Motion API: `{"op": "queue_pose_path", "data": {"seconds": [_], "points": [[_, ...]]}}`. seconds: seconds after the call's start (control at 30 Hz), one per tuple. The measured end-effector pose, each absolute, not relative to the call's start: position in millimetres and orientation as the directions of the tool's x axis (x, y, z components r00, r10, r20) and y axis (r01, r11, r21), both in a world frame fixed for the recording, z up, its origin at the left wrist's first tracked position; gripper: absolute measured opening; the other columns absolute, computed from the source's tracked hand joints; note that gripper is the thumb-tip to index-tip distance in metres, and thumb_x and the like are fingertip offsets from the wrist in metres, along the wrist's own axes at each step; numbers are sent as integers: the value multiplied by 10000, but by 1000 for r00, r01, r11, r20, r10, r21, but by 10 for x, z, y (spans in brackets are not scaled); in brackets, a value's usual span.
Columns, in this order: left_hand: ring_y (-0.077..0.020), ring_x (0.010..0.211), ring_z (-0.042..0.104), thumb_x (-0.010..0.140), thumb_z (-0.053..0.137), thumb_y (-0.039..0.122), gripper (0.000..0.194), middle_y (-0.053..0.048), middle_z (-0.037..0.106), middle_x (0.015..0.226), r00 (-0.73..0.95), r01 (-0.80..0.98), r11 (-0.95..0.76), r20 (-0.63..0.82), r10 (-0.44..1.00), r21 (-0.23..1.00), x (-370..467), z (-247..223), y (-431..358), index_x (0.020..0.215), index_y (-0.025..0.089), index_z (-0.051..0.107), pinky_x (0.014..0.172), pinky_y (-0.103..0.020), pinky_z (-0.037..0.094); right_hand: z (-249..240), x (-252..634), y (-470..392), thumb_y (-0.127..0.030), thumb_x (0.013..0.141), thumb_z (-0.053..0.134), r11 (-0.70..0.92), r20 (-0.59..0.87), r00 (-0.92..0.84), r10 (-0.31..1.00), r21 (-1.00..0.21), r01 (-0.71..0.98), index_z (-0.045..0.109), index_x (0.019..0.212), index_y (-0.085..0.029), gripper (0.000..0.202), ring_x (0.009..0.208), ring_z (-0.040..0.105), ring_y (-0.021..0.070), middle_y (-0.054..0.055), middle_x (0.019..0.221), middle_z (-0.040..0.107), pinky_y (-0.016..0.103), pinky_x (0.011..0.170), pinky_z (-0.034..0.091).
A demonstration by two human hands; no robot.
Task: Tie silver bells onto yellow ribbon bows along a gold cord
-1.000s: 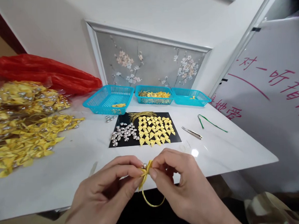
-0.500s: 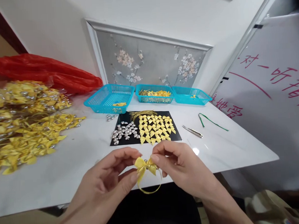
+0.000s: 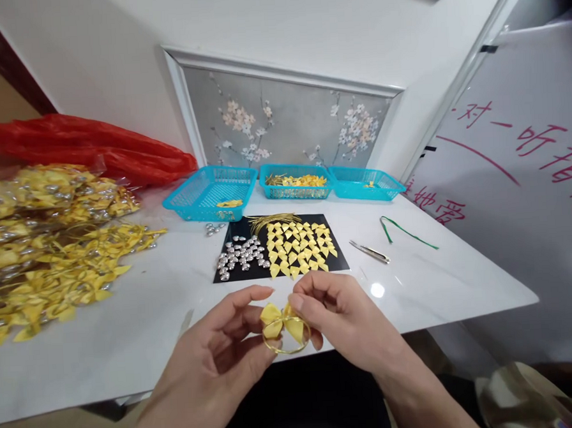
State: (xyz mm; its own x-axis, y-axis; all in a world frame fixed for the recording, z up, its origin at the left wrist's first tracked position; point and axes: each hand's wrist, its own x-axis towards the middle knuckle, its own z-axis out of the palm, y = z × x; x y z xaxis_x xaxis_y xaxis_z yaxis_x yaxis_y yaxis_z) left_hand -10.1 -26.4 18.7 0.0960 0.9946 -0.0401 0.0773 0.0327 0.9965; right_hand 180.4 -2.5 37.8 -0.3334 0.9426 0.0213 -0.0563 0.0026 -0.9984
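A yellow ribbon bow (image 3: 272,321) with a thin gold cord loop (image 3: 289,351) hangs between my hands near the table's front edge. My right hand (image 3: 332,314) pinches the bow's right side between thumb and fingers. My left hand (image 3: 235,344) curves around the left side, its thumb at the cord loop and its index finger raised off the bow. Beyond them, a black mat (image 3: 259,224) carries silver beads (image 3: 243,254), rows of yellow bows (image 3: 300,246) and a bundle of gold cords (image 3: 273,221).
Three blue baskets (image 3: 185,210) stand along the wall, some with yellow pieces inside. Tweezers (image 3: 370,252) and a green cord (image 3: 409,234) lie at the right. Heaped yellow bows with beads (image 3: 68,264) and a red bag (image 3: 91,147) fill the left. A whiteboard (image 3: 531,227) stands at far right.
The cord loop has swung up across the front of the bow. My left index finger has lifted off the bow's left side, while my right hand keeps its pinch. The view has shifted slightly.
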Motion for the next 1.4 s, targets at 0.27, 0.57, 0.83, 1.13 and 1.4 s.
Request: {"op": "queue_pose_path", "data": {"seconds": [0.27, 0.57, 0.83, 1.13, 1.4], "points": [[-277, 984, 739, 756, 852, 402, 435, -60, 774, 1000, 194, 0, 28, -27, 981, 1000, -213, 194, -275, 1166, 323, 732, 836, -341, 613, 353, 1818, -55, -284, 915, 605, 125, 109, -317, 942, -992, 32, 581, 776, -181, 174, 528, 495, 77, -47, 622, 566, 184, 493, 403], [-107, 642, 610, 676, 929, 377, 364, 17, 706, 741, 169, -319, 253, -207, 964, 914, -55, 273, -263, 985, 245, 791, 618, -194, 512, 335, 1827, -55, -356, 1027, 503, 283, 249, -396, 884, -959, 30, 640, 903, -177, 258, 613, 555, 100, -19, 693, 586, 205, 559, 462], [-110, 668, 634, 672, 941, 261, 432, 18, 693, 777, 221, -457, 328, -251, 942, 827, -212, 178, -285, 1074, 274, 785, 654, -209, 526, 461, 1834, 229, -128, 952, 521, 511, 398, -576, 715, -858, 41, 692, 1136, -229, 271, 747, 631, 97, 36, 1043, 673, 211, 612, 513], [-141, 660, 623, 644, 942, 385, 361, -3, 731, 712, -7, -327, 49, -54, 999, 944, -416, -11, -226, 911, 211, 772, 651, -252, 503, 465, 1382, 25, -118, 813, 750, 818, 467, -680, 566, -420, 392, 697, 1053, -218, 266, 896, 713, 219, 45, 1053, 736, 311, 775, 580], [-210, 753, 694, 673, 910, 398, 380, -38, 751, 790, -261, -299, -67, -14, 965, 952, -818, -194, -231, 963, 203, 760, 721, -320, 564, 352, 740, 348, 38, 789, 537, 884, 324, -822, 468, -162, 439, 697, 872, -165, 272, 674, 660, 208, 68, 833, 706, 295, 576, 445]]}}
